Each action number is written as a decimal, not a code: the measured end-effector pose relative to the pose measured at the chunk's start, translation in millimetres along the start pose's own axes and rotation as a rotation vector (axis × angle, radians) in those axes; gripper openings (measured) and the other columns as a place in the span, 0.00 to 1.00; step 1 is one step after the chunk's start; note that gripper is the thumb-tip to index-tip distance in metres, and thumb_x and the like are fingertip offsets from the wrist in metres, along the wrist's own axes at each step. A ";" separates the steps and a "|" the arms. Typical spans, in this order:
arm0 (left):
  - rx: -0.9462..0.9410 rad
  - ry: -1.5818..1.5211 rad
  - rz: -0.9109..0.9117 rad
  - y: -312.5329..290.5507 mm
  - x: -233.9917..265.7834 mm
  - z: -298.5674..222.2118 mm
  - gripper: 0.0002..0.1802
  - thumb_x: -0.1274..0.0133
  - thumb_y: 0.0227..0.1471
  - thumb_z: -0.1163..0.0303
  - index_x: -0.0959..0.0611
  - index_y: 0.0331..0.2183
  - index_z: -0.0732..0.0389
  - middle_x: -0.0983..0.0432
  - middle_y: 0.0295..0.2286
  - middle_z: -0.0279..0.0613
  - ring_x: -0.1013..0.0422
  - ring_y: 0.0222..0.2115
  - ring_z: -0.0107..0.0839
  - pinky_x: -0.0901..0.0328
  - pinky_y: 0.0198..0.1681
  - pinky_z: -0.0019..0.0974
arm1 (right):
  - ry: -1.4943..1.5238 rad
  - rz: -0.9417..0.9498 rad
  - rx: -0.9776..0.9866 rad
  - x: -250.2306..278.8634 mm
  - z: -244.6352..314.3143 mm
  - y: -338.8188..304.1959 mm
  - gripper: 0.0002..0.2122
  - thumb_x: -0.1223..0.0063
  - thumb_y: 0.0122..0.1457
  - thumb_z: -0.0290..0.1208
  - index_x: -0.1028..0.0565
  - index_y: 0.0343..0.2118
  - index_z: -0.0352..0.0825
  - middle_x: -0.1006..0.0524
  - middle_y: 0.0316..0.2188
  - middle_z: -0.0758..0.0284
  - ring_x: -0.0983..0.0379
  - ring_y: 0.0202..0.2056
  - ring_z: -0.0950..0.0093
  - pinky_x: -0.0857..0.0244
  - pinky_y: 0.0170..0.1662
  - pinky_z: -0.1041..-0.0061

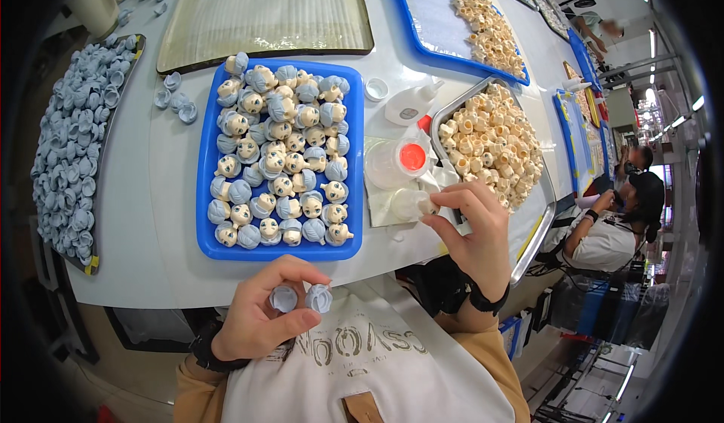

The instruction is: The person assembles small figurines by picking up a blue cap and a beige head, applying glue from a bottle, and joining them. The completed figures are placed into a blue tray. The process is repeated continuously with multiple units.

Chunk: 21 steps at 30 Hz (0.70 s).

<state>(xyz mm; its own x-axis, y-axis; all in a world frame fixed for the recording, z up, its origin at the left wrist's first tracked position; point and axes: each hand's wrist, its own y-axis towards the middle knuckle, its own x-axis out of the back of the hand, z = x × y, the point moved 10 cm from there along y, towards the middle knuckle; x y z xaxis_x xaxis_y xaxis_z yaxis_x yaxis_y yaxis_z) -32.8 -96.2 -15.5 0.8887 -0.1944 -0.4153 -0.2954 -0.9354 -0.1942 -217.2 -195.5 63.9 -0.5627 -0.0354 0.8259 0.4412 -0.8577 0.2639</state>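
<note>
My left hand point(264, 314) is closed around two pale blue doll hair pieces, a hollow one point(283, 299) and a second one point(319, 298) by the fingertips, just in front of the blue tray point(280, 252). Rows of small doll heads with blue hair point(282, 185) fill that tray. Between thumb and fingers, my right hand point(477, 227) pinches a small cream doll head part point(428, 207). It is at the mouth of a small clear cup point(406, 205); whether they touch I cannot tell. Behind the cup stands a clear jar with a red-orange opening point(412, 157).
At the left lies a tray of loose blue hair pieces point(75, 136). To the right is a metal tray of cream head parts point(498, 136); farther back, a blue tray point(430, 31) holds more. A white squeeze bottle point(411, 105) stands beside the jar. A person point(611, 234) sits at right.
</note>
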 end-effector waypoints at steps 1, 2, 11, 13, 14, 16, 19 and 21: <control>-0.015 -0.002 -0.012 1.1 0.6 -2.3 0.18 0.43 0.45 0.75 0.26 0.40 0.66 0.30 0.34 0.34 0.38 0.27 0.17 0.40 0.32 0.22 | 0.003 -0.014 0.007 0.6 0.2 -1.2 0.12 0.38 0.39 0.21 0.26 0.29 0.32 0.27 0.26 0.64 0.30 0.29 0.66 0.37 0.32 0.71; -0.015 -0.002 -0.012 1.5 0.7 -2.3 0.19 0.42 0.44 0.75 0.26 0.40 0.66 0.30 0.35 0.34 0.38 0.27 0.17 0.41 0.32 0.22 | 0.006 -0.028 0.014 1.2 0.6 -2.3 0.12 0.37 0.39 0.21 0.26 0.29 0.32 0.27 0.26 0.64 0.30 0.29 0.66 0.37 0.32 0.71; -0.002 -0.071 -0.067 1.2 0.3 2.3 0.20 0.40 0.42 0.76 0.26 0.40 0.66 0.31 0.32 0.33 0.39 0.28 0.16 0.42 0.32 0.21 | 0.083 -0.150 -0.035 7.3 -10.7 -15.2 0.11 0.37 0.40 0.21 0.26 0.29 0.31 0.25 0.28 0.62 0.28 0.30 0.66 0.35 0.32 0.73; 0.003 -0.084 -0.049 1.4 -1.1 3.8 0.19 0.40 0.43 0.74 0.26 0.40 0.66 0.31 0.31 0.33 0.38 0.28 0.16 0.42 0.32 0.21 | 0.081 -0.147 -0.035 7.0 -11.5 -16.5 0.11 0.37 0.40 0.20 0.26 0.29 0.31 0.25 0.28 0.62 0.28 0.30 0.66 0.35 0.33 0.73; 0.007 -0.075 -0.044 1.4 -0.9 4.5 0.19 0.40 0.43 0.74 0.25 0.40 0.66 0.30 0.32 0.33 0.38 0.28 0.16 0.42 0.32 0.21 | 0.080 -0.143 -0.038 6.5 -11.7 -16.9 0.12 0.37 0.40 0.20 0.26 0.29 0.32 0.25 0.28 0.62 0.28 0.30 0.66 0.35 0.33 0.73; 0.013 -0.057 -0.038 0.4 -0.1 5.6 0.19 0.40 0.44 0.73 0.25 0.40 0.66 0.30 0.32 0.33 0.38 0.28 0.16 0.42 0.32 0.21 | 0.081 -0.140 -0.043 6.1 -11.9 -17.2 0.12 0.37 0.39 0.20 0.26 0.29 0.31 0.25 0.28 0.62 0.28 0.30 0.66 0.35 0.33 0.73; -0.044 -0.018 -0.033 2.2 -1.3 -1.5 0.18 0.41 0.45 0.73 0.24 0.39 0.66 0.30 0.34 0.33 0.38 0.28 0.17 0.42 0.32 0.21 | 0.104 -0.163 -0.035 8.2 -7.9 -16.9 0.13 0.37 0.38 0.19 0.26 0.30 0.31 0.25 0.28 0.62 0.28 0.30 0.66 0.35 0.33 0.73; -0.064 -0.040 -0.027 5.2 -2.0 -3.1 0.18 0.41 0.44 0.74 0.24 0.39 0.66 0.30 0.34 0.33 0.38 0.27 0.17 0.42 0.32 0.21 | 0.143 -0.204 -0.012 13.0 3.0 -17.5 0.13 0.37 0.37 0.18 0.26 0.30 0.31 0.25 0.28 0.62 0.28 0.30 0.67 0.35 0.32 0.73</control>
<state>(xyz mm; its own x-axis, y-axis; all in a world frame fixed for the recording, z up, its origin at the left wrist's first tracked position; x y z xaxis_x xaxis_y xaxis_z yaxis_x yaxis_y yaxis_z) -35.0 -101.6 -12.9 0.8807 -0.1584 -0.4464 -0.2478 -0.9573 -0.1491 -230.1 -179.4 71.5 -0.7328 0.0682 0.6770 0.2999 -0.8607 0.4114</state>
